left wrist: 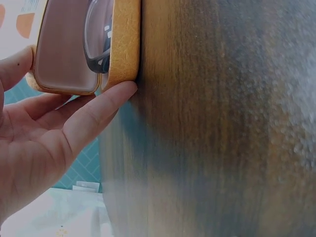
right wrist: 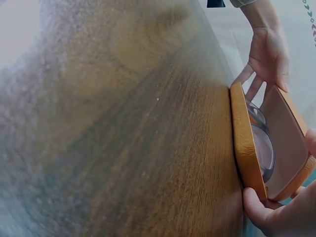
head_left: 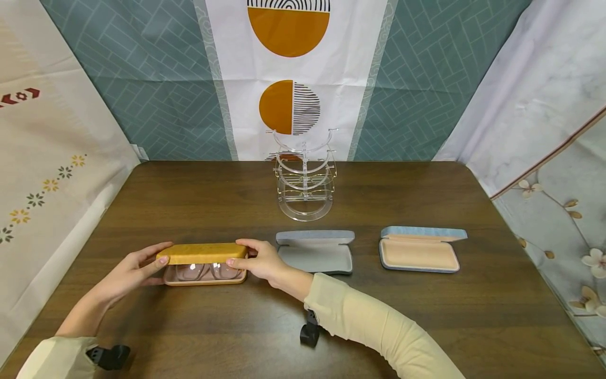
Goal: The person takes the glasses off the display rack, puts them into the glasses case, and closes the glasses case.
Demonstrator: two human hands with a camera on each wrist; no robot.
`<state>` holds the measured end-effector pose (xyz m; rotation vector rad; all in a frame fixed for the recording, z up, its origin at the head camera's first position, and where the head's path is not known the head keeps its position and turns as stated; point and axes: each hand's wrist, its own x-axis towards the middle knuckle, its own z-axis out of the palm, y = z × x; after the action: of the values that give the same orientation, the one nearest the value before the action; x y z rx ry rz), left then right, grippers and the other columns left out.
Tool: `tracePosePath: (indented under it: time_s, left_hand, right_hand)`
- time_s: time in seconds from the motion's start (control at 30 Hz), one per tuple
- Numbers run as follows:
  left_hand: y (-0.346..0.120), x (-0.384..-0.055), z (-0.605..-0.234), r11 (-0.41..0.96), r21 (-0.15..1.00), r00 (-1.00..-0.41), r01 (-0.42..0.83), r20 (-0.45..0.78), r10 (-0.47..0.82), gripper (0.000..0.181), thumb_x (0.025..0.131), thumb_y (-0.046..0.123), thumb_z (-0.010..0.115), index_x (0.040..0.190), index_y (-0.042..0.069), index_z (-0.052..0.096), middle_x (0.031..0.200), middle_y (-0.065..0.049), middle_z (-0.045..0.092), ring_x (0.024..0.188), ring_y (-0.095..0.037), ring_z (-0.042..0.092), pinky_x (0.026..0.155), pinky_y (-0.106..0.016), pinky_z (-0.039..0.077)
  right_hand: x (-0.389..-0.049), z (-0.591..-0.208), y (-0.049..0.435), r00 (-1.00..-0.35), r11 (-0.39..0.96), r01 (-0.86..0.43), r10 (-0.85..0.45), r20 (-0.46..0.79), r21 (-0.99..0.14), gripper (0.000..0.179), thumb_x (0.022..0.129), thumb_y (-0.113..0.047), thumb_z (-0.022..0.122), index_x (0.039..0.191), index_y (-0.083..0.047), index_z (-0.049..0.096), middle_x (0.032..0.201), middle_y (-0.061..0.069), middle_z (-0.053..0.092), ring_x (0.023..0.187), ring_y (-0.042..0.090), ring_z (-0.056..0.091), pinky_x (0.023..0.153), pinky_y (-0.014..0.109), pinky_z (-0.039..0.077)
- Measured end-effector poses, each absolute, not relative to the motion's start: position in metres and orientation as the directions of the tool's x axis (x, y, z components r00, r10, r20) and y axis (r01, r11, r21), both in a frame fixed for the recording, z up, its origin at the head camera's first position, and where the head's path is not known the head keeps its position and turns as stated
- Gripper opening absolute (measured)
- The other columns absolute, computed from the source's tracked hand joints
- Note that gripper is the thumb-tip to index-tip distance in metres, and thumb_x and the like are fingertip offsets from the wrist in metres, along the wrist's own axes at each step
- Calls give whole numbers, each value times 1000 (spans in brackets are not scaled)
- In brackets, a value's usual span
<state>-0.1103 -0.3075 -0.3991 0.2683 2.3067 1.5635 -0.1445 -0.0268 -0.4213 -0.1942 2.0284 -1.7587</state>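
A mustard-yellow glasses case (head_left: 202, 253) sits on the table at the left, its lid partly raised. Inside, on the pink lining, lies a pair of eyeglasses (head_left: 191, 272) with dark frames, half covered by the lid in the head view. My left hand (head_left: 128, 273) grips the lid's left end, thumb at its front edge; in the left wrist view one finger touches the base (left wrist: 126, 49). At the other end, my right hand (head_left: 265, 260) holds the lid with its thumb in front and fingers behind. One right-hand finger touches the base in the right wrist view.
Right of my right hand stands an open grey glasses case (head_left: 314, 259), with an open blue one (head_left: 418, 255) farther right. A clear tiered display stand (head_left: 305, 216) is at the back middle, with thin-framed glasses on it. Patterned cloths hang around the wooden table (head_left: 213, 337).
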Motion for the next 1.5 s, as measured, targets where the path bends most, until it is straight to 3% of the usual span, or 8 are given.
tracePosePath:
  time_s: [0.4,0.83,1.03,1.13,1.27,1.37,1.5]
  left_hand:
    - [-306,-108,-397,373,926,-919,-54,-192,344,57,97,15,44,135,-17,17,130,-40,23,94,4,52,72,-36,53]
    - [-308,-107,-398,378,926,-923,-19,-162,349,57,95,9,48,135,-18,18,128,-41,25,93,-5,58,71,-34,53]
    - [-309,-106,-402,413,911,-930,19,-136,342,58,92,7,52,135,-17,21,128,-42,29,95,4,54,71,-31,53]
    - [-308,-106,-405,517,853,-943,67,-115,311,58,90,12,57,134,-14,29,127,-37,38,99,10,47,73,-23,51]
    - [-304,-107,-403,650,754,-954,96,-117,276,63,86,19,64,133,-12,35,125,-31,46,110,-17,52,72,-13,46]
    - [-302,-108,-400,691,717,-956,97,-126,265,65,83,19,67,131,-13,37,123,-31,48,110,-41,48,72,-18,47]
    - [-301,-108,-400,713,695,-962,98,-117,246,65,80,19,70,129,-13,40,121,-31,50,107,-40,51,73,-23,49]
  right_hand:
    - [-144,-424,-26,-897,200,194,-359,-257,-960,64,73,-12,77,129,-2,48,105,6,59,91,12,55,77,23,48]
    - [-144,-421,-25,-898,204,205,-350,-267,-957,65,69,-6,79,126,-1,50,109,5,58,96,14,54,81,24,47]
    - [-144,-423,-26,-911,219,173,-336,-241,-960,64,65,-3,81,122,-1,53,107,3,59,95,13,52,82,23,45]
    - [-144,-425,-25,-918,234,158,-324,-231,-959,55,67,-3,79,117,0,57,102,2,61,89,11,52,78,22,44]
    - [-143,-426,-25,-922,271,134,-319,-221,-953,43,70,-3,77,110,-1,61,96,1,62,84,10,51,75,21,44]
    - [-143,-426,-25,-921,284,132,-320,-224,-950,40,70,-1,77,107,-2,63,93,0,62,83,9,52,74,20,45]
    - [-143,-425,-25,-919,285,140,-319,-231,-948,38,69,1,76,105,-2,65,91,0,63,83,9,53,72,20,46]
